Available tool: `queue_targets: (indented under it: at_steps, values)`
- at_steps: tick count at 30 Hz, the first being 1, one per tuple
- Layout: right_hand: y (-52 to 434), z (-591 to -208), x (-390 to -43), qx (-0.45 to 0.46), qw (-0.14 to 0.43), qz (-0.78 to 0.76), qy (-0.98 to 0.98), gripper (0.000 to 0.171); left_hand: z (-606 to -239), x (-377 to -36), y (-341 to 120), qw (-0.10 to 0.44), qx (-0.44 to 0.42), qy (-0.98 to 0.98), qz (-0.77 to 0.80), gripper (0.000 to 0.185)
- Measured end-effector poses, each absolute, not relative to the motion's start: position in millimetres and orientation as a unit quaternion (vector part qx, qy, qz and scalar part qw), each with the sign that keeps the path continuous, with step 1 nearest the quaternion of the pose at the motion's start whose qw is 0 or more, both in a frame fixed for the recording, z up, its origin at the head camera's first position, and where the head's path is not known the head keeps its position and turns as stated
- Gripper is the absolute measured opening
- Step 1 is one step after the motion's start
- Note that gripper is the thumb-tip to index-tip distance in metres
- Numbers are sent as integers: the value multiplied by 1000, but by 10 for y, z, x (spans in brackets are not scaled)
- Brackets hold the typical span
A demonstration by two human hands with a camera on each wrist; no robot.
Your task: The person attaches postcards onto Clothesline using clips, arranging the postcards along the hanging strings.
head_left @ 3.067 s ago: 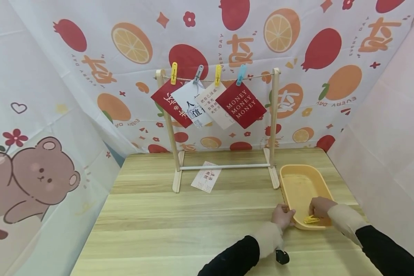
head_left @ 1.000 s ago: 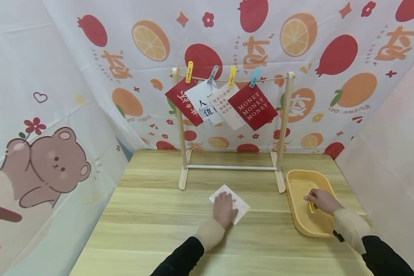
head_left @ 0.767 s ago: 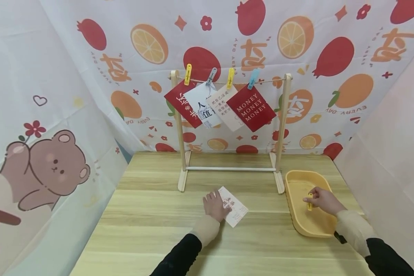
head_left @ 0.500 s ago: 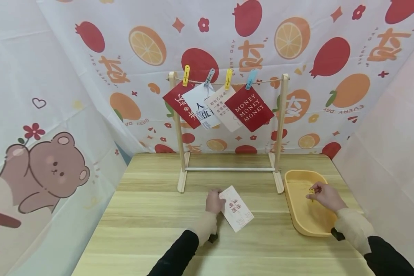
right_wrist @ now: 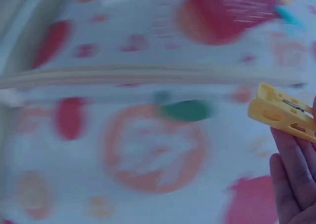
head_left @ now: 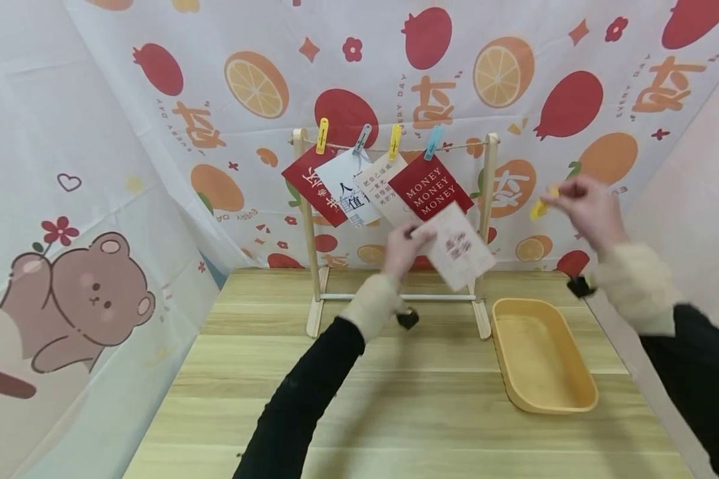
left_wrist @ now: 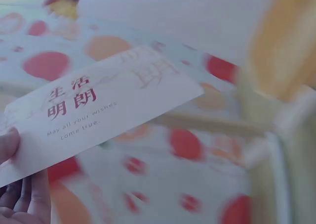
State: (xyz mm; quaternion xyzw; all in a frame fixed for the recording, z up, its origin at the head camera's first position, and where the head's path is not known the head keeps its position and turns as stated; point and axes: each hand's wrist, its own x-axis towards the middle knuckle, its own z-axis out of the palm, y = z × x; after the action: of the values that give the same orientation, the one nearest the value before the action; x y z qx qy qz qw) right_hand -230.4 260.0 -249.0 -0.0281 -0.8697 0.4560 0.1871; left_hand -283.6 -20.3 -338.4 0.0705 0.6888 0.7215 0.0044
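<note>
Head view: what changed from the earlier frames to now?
The left hand picked the white card off the table and raised it before the rack. The right hand took the yellow clip out of the tray and lifted it. The four hung cards, rack and tray stayed put.
</note>
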Motion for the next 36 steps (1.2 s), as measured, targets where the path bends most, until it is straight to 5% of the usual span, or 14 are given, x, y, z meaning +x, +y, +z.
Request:
queue_targets:
  at_steps: [8, 17, 36]
  values:
    - [2077, -1626, -2850, 31, 217, 562, -797, 15, -2807, -3159, 114, -26, 68, 661, 747, 27]
    - [1709, -1518, -3181, 26, 189, 513, -837, 15, -2754, -3226, 193, -40, 29, 663, 747, 31]
    - [1718, -1610, -3365, 26, 131, 459, -878, 26, -2702, -3270, 301, -72, 6, 677, 733, 27]
